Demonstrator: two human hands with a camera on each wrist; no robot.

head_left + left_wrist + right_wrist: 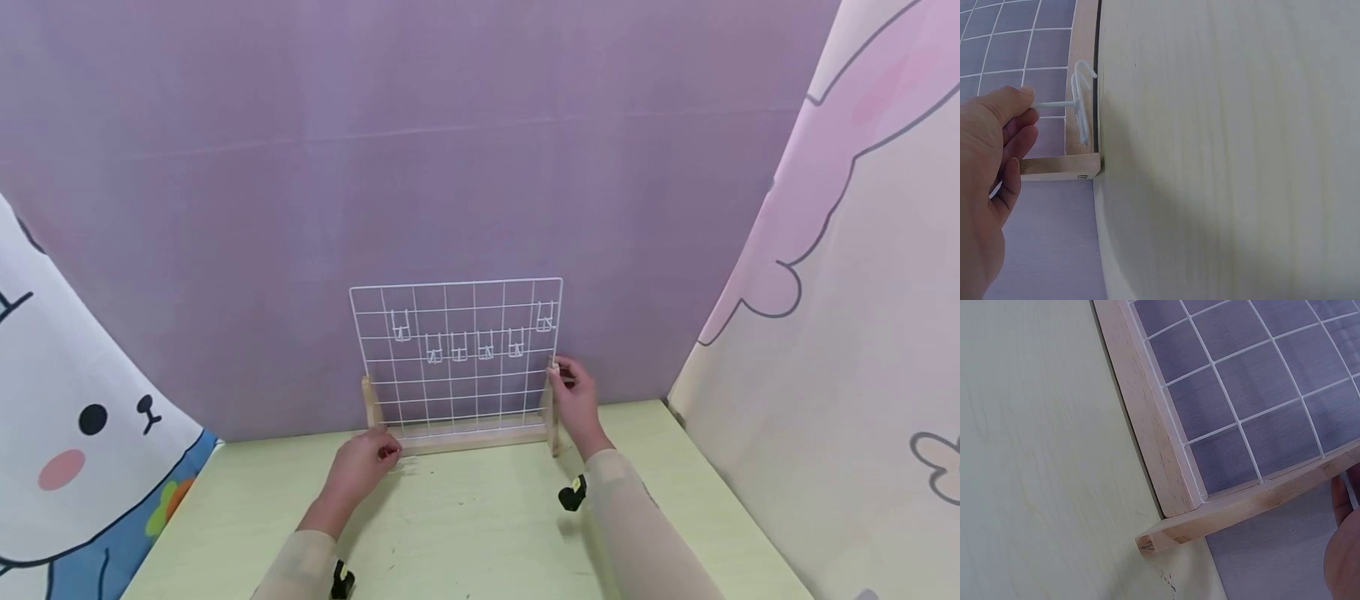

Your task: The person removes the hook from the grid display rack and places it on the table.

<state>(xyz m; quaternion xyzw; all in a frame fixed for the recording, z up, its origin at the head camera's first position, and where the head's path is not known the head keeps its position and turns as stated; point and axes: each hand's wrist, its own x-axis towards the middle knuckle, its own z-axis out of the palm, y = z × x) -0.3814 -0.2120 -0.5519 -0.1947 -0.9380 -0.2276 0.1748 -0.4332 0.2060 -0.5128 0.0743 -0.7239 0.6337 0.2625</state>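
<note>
- Left hand (360,465) – thumb and index nearly closed, pinching a loose white wire hook (1077,105) by its stem, near the lower left corner of the stand.
- Wooden stand (472,439) sits on the pale table (465,533), holding the white wire grid (454,378) upright.
- Six hung hooks (486,346) on grid: upper left, four mid-row, upper right.
- Right hand (577,408) – fingers curled, gripping the stand's right post near its top.
- Purple backdrop (472,167) behind.
</note>
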